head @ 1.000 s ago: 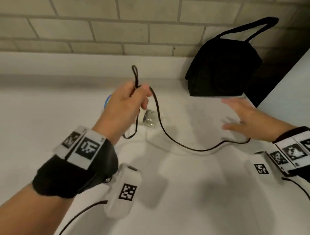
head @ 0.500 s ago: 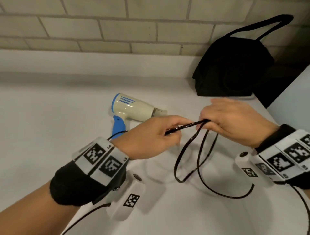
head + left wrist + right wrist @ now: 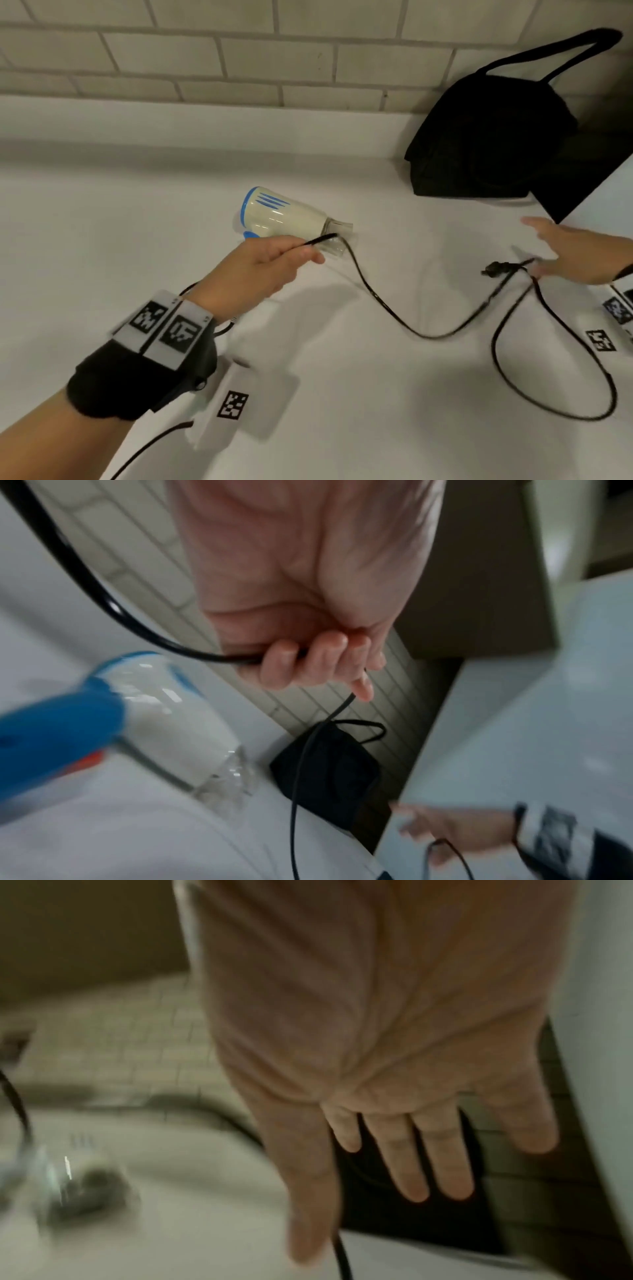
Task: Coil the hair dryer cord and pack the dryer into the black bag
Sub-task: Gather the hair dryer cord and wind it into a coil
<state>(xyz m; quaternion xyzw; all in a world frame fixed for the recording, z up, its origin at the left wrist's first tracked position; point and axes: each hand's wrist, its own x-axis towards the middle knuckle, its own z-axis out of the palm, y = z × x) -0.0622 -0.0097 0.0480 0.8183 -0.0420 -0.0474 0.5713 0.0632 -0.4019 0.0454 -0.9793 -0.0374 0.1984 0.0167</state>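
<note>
Nearest on the smooth white worktop (image 3: 342, 411) lies a slack loop of the thin black rubbery cord (image 3: 394, 318), well to the right and not yet gathered. From there the cord sags across the surface in a shallow curve and rises to the left hand (image 3: 260, 270).

Left hand: fingers (image 3: 291, 664) curled round the cord, holding what looks like a doubled bight whose end pokes out past the knuckles. The cord leaves the far side of the fist and also trails back under the wrist.

Right hand (image 3: 579, 253): fingers (image 3: 411, 1164) straight and slightly spread, holding nothing. It hovers just beside the black plug end (image 3: 496, 269) at the right; whether a fingertip touches the cord I cannot tell, the frame is blurred there.

Step in hand, as I judge it: coiling, early. Only a turn or so is gathered. The next move calls for the right hand to catch the free cord near the plug and bring another loop to the left fist.

Just beyond the left hand lies the glossy cream plastic hair dryer with blue trim and handle (image 3: 284, 214), on its side, its clear nozzle pointing right.

Farthest, at the right against the pale brick-tiled wall (image 3: 239, 58), stands the soft black fabric bag with a loop strap (image 3: 489, 137), slumped; dryer not packed.
</note>
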